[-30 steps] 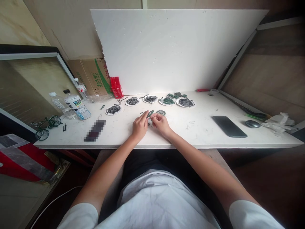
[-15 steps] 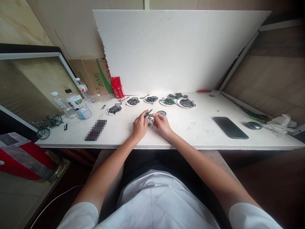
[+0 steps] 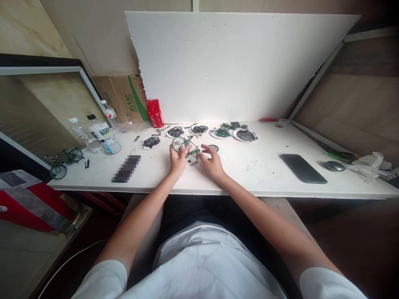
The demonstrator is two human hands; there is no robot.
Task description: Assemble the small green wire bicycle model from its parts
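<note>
My left hand is closed around a green model bicycle, gripping it near its spoked wheel. The wheel faces me on the left, and the frame reaches right towards my other hand. At the frame's right end is my right hand, its thumb and index finger apart. Whether the thumb touches the frame I cannot tell. Just behind the right fingers a loose small wheel lies on the white table. Several small dark parts lie below the bicycle, between my hands.
Behind my hands stand white plates of small parts, among them a plate of green frames and a plate of dark wheels. Another model bicycle and bottles stand left. A phone and a mouse lie right.
The bicycle has been turned, so its wheel now shows broadside at my left hand. My left hand has shifted slightly left, and the right fingers have spread from a pinch.
</note>
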